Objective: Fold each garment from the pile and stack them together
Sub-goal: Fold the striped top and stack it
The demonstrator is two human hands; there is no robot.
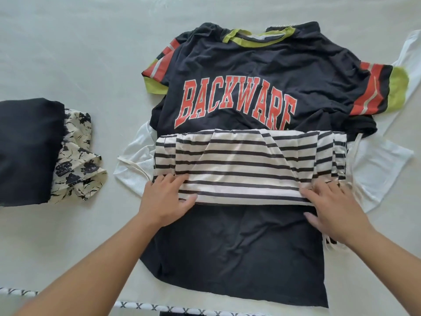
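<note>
So we had the whole pale surface (68, 53) to work on, and the biggest thing on it was the dark jersey (239, 71) with the red lettering and lime collar, spread flat and running away from us, hem nearest our body. Under it a white mesh top (382, 163) stuck out on both sides. Off to our left, well apart, sat the stack so far: a folded dark garment (27, 151) on top of a floral print piece (77, 160).

The one we were actually folding was the striped shirt (246, 165), already a band lying across the jersey's middle, long axis running left to right, right in front of us. Our left hand (168, 201) gripped its near-left edge, fingers tucked under the fabric and thumb on top. Our right hand (330, 208) lay at the near-right edge with the fingers fairly straight; we couldn't tell if they'd hooked under.

Since the stack was off to the left, our guess was the band wanted folding end to end, right over left, then a carry leftward, left hand being nearer.
</note>
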